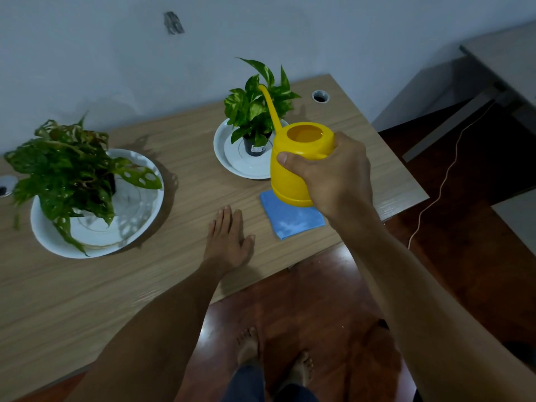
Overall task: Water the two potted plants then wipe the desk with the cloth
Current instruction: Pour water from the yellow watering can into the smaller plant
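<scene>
My right hand [333, 175] grips the handle of a yellow watering can [293, 169], held above the desk with its long spout reaching into the leaves of the small potted plant [255, 108]. That plant stands in a black pot on a white plate [240, 166]. A larger, drooping potted plant [63, 166] sits in a white plate [124, 224] at the left. A folded blue cloth [293, 220] lies on the wooden desk [179, 271], partly under the can. My left hand [229, 239] rests flat on the desk, fingers together, holding nothing.
The desk backs onto a pale wall, with cable holes [320, 96] at the back right and at the far left edge [5, 185]. A second desk [504, 53] stands to the right, with a thin cord [435, 198] on the dark red floor. My bare feet [249, 346] are below the front edge.
</scene>
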### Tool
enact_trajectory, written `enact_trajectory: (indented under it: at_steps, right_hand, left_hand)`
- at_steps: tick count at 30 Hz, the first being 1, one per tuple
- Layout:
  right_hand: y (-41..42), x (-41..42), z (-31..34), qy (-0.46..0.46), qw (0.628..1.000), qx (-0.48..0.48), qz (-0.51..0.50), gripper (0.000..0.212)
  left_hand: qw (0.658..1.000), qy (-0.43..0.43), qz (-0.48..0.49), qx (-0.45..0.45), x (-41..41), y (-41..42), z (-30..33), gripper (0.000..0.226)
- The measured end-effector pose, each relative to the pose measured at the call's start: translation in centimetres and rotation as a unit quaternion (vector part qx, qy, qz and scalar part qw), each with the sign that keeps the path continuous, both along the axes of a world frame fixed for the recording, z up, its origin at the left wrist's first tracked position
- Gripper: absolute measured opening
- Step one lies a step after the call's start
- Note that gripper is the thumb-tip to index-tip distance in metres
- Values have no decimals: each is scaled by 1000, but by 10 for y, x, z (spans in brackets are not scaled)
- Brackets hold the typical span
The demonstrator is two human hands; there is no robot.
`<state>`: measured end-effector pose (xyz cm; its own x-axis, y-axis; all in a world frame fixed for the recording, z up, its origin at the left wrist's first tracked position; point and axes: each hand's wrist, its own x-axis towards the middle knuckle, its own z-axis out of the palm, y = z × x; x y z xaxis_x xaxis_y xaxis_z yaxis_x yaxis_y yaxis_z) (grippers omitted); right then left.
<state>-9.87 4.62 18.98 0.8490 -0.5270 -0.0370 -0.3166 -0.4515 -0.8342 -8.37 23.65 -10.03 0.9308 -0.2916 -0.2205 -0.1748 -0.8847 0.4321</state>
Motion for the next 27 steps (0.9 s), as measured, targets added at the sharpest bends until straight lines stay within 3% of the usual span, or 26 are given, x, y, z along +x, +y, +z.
enact_trajectory:
  at_steps: [18,27]
  right_hand:
    - [-17,-15,-3,30,998,-48,15,72]
    - [-19,-14,3,28,998,-62,-2,72]
  left_hand:
    - [1000,22,-5,16,1,-1,7,91]
    - [1000,24,-10,17,2,-1,6,100]
